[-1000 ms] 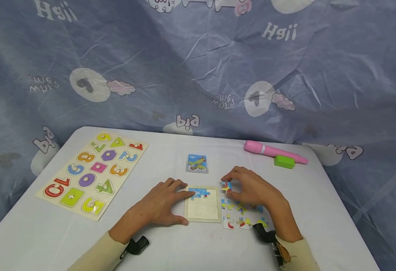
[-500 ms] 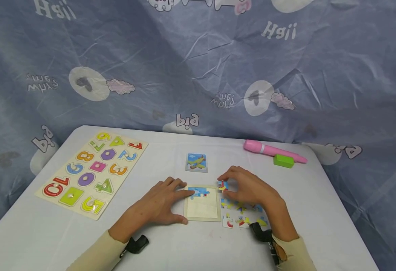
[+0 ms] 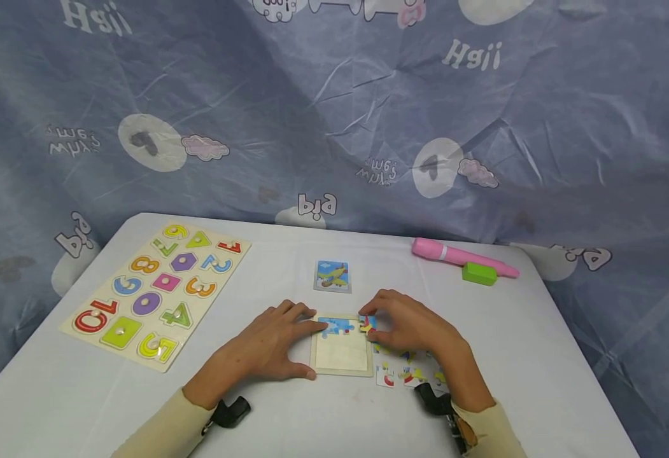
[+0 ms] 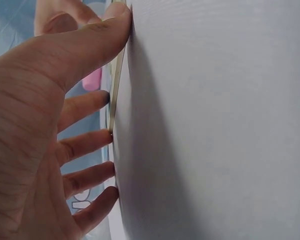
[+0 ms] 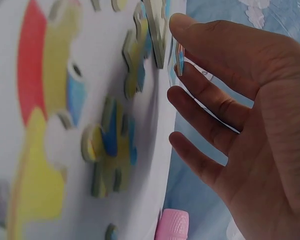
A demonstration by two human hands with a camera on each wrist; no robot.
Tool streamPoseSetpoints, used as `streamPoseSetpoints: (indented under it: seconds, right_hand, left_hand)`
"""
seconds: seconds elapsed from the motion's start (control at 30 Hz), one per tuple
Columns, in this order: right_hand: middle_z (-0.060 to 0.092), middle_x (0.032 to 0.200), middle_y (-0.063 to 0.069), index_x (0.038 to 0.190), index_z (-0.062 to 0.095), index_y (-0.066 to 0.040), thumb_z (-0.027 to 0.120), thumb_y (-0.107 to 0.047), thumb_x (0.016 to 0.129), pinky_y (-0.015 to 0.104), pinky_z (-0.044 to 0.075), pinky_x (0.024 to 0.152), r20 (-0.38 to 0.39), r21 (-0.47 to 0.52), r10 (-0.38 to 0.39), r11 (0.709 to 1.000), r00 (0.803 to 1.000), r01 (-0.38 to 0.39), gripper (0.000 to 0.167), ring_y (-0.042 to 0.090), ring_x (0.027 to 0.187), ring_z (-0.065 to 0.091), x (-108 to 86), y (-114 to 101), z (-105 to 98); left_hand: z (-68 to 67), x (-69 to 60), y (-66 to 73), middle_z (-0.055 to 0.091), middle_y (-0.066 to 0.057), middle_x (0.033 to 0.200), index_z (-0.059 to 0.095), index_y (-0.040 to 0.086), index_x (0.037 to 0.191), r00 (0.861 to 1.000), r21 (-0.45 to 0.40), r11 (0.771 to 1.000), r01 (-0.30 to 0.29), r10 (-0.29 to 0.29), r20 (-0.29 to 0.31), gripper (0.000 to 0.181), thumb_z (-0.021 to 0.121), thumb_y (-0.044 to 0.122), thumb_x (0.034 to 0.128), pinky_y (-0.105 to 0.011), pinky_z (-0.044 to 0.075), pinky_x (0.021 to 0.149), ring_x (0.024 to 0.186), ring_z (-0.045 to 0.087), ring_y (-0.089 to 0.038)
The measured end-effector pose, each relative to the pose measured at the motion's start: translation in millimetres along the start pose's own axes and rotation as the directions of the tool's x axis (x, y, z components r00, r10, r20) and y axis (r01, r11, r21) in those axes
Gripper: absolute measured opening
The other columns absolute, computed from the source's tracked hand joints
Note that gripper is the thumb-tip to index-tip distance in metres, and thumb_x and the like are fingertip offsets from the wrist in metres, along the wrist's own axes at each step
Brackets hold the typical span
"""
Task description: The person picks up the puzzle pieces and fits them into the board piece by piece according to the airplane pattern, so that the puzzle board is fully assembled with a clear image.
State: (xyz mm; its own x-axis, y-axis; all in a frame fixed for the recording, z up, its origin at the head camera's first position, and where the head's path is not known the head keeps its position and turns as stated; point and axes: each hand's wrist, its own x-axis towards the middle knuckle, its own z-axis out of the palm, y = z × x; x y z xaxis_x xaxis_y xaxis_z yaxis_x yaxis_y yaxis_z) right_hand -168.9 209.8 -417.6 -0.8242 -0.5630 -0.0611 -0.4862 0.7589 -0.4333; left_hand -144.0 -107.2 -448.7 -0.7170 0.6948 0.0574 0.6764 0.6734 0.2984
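Note:
A wooden puzzle tray (image 3: 342, 357) lies before me, with joined blue jigsaw pieces (image 3: 338, 326) along its far left edge. My left hand (image 3: 274, 340) rests beside it, fingers spread; the index fingertip touches those pieces and the thumb lies at the tray's near left corner. My right hand (image 3: 414, 323) pinches a small blue, red and yellow jigsaw piece (image 3: 366, 323) between thumb and finger over the tray's far right corner. Whether that piece touches the tray cannot be told. Loose jigsaw pieces (image 3: 411, 375) lie right of the tray, partly hidden under the right hand.
Behind the tray lies a picture card (image 3: 332, 277) of a yellow airplane. A board of numbers and shapes (image 3: 149, 323) is on the left. At the back right are a pink rod with a thick end (image 3: 454, 254) and a green block (image 3: 479, 273). A printed cloth hangs behind.
My right hand has moved left and slightly nearer, bringing the jigsaw piece from beside the tray to over its far right corner. The left hand has stayed in place.

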Motion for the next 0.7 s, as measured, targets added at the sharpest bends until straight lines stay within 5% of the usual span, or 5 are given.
streamPoseSetpoints:
  seconds: [0.3,0.7]
  right_hand:
    - [0.069,0.120,-0.006,0.127,0.079,-0.017,0.085,-0.023,0.093,0.045,0.053,0.103,0.018,-0.013,-0.005,1.000,1.000,0.005,0.035,0.015,0.114,0.063,4.5,-6,6]
    - [0.069,0.121,-0.006,0.127,0.079,-0.017,0.086,-0.023,0.093,0.045,0.054,0.104,0.006,-0.058,-0.034,0.998,0.999,0.034,0.035,0.016,0.115,0.063,9.8,-8,13]
  left_hand:
    - [-5.0,-1.1,-4.9,0.054,0.000,0.155,0.060,0.026,0.155,0.999,-0.036,0.999,0.001,0.001,0.051,0.080,0.085,0.058,0.0858,-0.051,0.049,0.108,0.136,0.048,-0.022]
    - [-4.9,-0.1,-5.1,0.055,0.000,0.154,0.062,0.024,0.153,0.999,-0.047,0.999,0.005,-0.002,0.046,0.076,0.084,0.054,0.0871,-0.049,0.051,0.106,0.135,0.050,-0.021]
